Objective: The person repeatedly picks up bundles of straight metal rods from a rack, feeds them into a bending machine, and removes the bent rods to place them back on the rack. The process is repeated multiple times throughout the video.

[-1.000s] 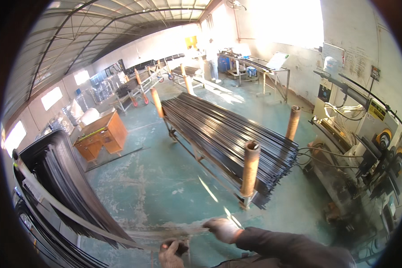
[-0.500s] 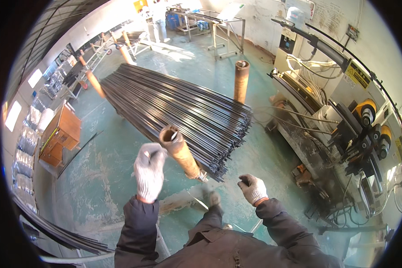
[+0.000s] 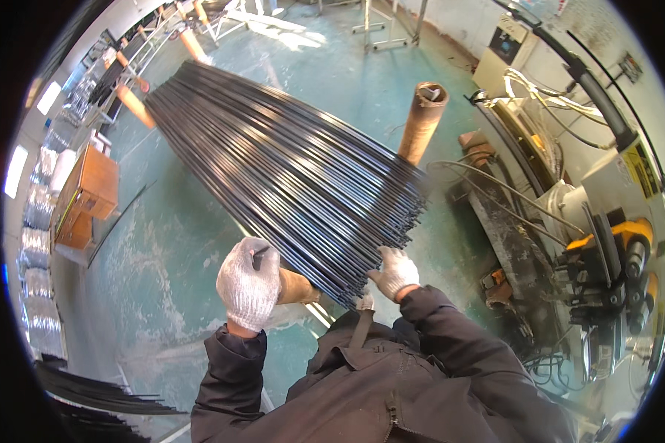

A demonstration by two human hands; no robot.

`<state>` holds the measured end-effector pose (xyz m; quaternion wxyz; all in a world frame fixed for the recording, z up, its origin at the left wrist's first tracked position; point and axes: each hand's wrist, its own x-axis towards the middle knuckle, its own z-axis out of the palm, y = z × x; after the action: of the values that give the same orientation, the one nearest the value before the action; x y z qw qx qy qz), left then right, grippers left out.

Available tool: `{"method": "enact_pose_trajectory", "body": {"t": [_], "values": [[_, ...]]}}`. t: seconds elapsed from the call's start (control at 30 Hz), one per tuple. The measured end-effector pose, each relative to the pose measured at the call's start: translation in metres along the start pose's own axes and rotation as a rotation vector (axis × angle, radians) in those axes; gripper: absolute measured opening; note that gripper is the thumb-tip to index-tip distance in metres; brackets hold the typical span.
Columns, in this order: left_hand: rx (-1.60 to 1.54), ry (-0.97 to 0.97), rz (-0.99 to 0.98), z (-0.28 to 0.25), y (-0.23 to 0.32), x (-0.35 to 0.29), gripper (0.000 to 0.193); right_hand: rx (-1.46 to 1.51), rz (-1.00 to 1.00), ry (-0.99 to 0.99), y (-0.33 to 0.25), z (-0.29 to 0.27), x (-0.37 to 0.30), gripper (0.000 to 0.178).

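Note:
A wide stack of long, thin black rods [image 3: 273,170] runs from the far left toward me, its near ends close to my body. My left hand [image 3: 249,284], in a whitish knit glove, is closed with curled fingers at the brown tube post [image 3: 297,286] and hides its top. Whether anything lies inside those fingers is hidden. My right hand [image 3: 395,273], gloved the same way, is at the near rod ends, thumb and fingers apart. It seems to touch the ends and holds nothing that I can see.
Another brown tube post [image 3: 421,125] stands at the stack's right side. Machinery with hoses and orange-and-black parts [image 3: 617,247] fills the right. A wooden cabinet [image 3: 89,188] stands at left, and more dark rods [image 3: 103,391] lie at lower left.
I have come closer to the stack, and the view tilts further down. My right hand has moved up to the rod ends, its fingers less curled. My left hand now covers the near post's top.

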<state>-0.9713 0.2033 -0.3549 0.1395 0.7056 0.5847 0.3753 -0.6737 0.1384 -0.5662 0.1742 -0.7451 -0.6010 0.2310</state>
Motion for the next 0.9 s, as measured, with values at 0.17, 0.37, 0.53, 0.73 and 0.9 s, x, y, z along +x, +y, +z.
{"method": "enact_pose_trajectory", "body": {"t": [0.17, 0.37, 0.53, 0.73, 0.9], "values": [[0.035, 0.015, -0.130, 0.007, 0.015, 0.008, 0.008, -0.207, -0.153, -0.130, -0.053, 0.059, 0.062, 0.105], [0.140, 0.035, -0.215, 0.013, 0.022, 0.010, 0.008, -0.392, -0.141, -0.186, -0.065, 0.074, 0.090, 0.062], [0.234, 0.071, -0.214, 0.019, 0.023, 0.014, 0.005, -0.216, -0.102, -0.383, -0.059, 0.070, 0.099, 0.053], [0.269, 0.088, -0.245, 0.022, 0.025, 0.017, 0.005, -0.058, -0.030, -0.501, -0.041, 0.060, 0.122, 0.037], [0.287, 0.115, -0.242, 0.023, 0.024, 0.014, 0.006, 0.131, 0.032, -0.741, -0.022, 0.039, 0.152, 0.077]]}}
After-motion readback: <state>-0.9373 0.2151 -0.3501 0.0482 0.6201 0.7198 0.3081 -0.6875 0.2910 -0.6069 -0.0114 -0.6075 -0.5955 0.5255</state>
